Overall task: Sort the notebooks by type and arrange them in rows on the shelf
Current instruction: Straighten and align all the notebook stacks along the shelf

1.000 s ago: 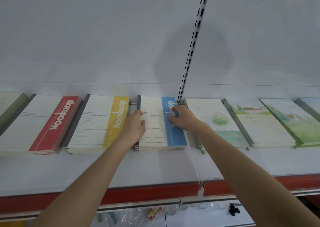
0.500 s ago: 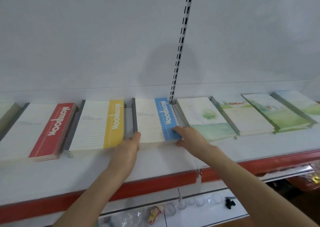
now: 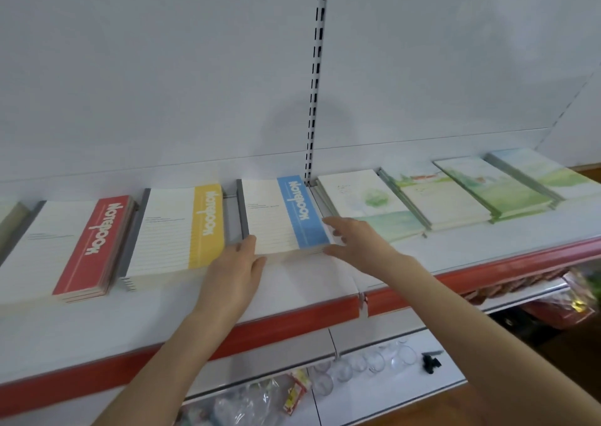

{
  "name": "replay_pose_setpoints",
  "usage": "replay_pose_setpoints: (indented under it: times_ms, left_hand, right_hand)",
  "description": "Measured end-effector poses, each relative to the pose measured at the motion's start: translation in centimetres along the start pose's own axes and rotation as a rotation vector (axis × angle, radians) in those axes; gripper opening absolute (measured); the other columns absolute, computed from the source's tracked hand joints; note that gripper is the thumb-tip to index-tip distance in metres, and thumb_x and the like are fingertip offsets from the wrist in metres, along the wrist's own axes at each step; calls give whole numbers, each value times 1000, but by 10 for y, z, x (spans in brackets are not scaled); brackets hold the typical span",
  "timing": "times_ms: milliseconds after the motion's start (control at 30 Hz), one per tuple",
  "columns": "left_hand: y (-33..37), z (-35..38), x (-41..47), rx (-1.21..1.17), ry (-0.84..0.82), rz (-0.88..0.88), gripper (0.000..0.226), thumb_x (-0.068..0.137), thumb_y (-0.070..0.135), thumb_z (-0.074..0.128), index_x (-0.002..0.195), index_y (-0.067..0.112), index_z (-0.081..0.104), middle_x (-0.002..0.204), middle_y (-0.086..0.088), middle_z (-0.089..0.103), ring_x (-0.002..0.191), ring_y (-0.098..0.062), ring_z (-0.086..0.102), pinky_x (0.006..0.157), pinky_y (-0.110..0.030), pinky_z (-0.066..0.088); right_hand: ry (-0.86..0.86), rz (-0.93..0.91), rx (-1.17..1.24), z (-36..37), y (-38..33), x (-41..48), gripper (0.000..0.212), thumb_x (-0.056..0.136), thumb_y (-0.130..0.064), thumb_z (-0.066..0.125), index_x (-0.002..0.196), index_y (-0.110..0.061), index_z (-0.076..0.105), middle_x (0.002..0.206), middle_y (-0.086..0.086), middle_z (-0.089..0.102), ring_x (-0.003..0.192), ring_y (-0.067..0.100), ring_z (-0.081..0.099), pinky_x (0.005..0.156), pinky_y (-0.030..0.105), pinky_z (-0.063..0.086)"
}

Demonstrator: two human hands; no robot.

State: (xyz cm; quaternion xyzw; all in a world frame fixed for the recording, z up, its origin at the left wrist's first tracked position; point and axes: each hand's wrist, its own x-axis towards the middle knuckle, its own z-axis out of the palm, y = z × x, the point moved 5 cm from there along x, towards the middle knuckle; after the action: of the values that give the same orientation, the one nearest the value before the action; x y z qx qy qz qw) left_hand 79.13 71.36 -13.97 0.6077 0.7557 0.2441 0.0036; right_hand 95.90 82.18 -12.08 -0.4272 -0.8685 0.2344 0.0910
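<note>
A stack of blue-banded notebooks (image 3: 283, 214) lies in the middle of the white shelf (image 3: 292, 282). My left hand (image 3: 235, 263) touches the stack's near left corner with straight fingers. My right hand (image 3: 354, 237) presses its fingers against the near right corner of the same stack. To the left lie a yellow-banded stack (image 3: 182, 230) and a red-banded stack (image 3: 65, 250). To the right sit several stacks of green watercolour notebooks (image 3: 367, 204), side by side in a row.
The shelf has a red front edge (image 3: 276, 325) and a slotted upright (image 3: 313, 78) on the white back wall. A lower shelf (image 3: 374, 386) holds clear plastic cups, wrapped packets and a small black clip. Another stack's edge shows at the far left.
Both hands slid from the top of the blue-banded stack down to its near corners. The view shifted, so the shelf now slopes up to the right.
</note>
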Motion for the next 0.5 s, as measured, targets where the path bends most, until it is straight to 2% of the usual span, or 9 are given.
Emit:
replay_pose_setpoints:
  times_ms: [100, 133, 233, 300, 367, 433, 500]
  left_hand:
    - [24, -9, 2, 146, 98, 89, 29, 78, 17, 73, 99, 0, 64, 78, -14, 68, 64, -31, 65, 44, -31, 49]
    - [32, -11, 6, 195, 112, 85, 30, 74, 18, 77, 95, 1, 65, 77, -12, 68, 62, -30, 66, 41, -31, 48]
    - [53, -16, 25, 299, 124, 28, 31, 68, 20, 78, 91, 3, 67, 72, -10, 67, 59, -30, 64, 37, -29, 44]
    - [63, -13, 38, 312, 127, -18, 28, 68, 18, 78, 89, 1, 67, 71, -12, 66, 60, -32, 63, 39, -32, 45]
    - [74, -3, 50, 275, 123, -38, 24, 73, 16, 75, 89, 0, 66, 74, -15, 66, 63, -35, 64, 42, -36, 47]
    - [82, 10, 57, 262, 128, -49, 22, 76, 17, 72, 88, 0, 66, 75, -15, 66, 64, -34, 64, 42, -37, 49]
    - [84, 21, 59, 269, 89, -80, 23, 76, 22, 70, 86, 2, 67, 75, -14, 66, 65, -33, 64, 41, -37, 50]
  right_hand:
    - [123, -32, 69, -29, 14, -6, 53, 89, -26, 60, 137, -12, 42, 130, 7, 53, 118, 18, 51, 99, 30, 41]
    - [153, -31, 74, -39, 22, -6, 51, 89, -26, 59, 136, -12, 43, 130, 7, 54, 117, 18, 51, 99, 31, 42]
    - [220, 39, 137, -66, 57, -5, 49, 89, -26, 60, 133, -12, 47, 126, 7, 55, 115, 18, 52, 99, 34, 42]
    - [230, 82, 151, -80, 82, -1, 47, 89, -26, 61, 132, -11, 48, 122, 7, 56, 114, 18, 52, 97, 31, 42]
    - [193, 80, 101, -91, 101, 6, 44, 89, -26, 59, 129, -11, 49, 111, 2, 56, 108, 18, 53, 87, 22, 38]
    - [156, 61, 73, -97, 112, 14, 41, 90, -26, 58, 127, -8, 50, 102, -2, 50, 97, 17, 51, 79, 20, 33]
    - [117, 14, 79, -97, 115, 23, 42, 90, -26, 57, 128, -9, 50, 110, 2, 56, 102, 17, 53, 85, 21, 37]
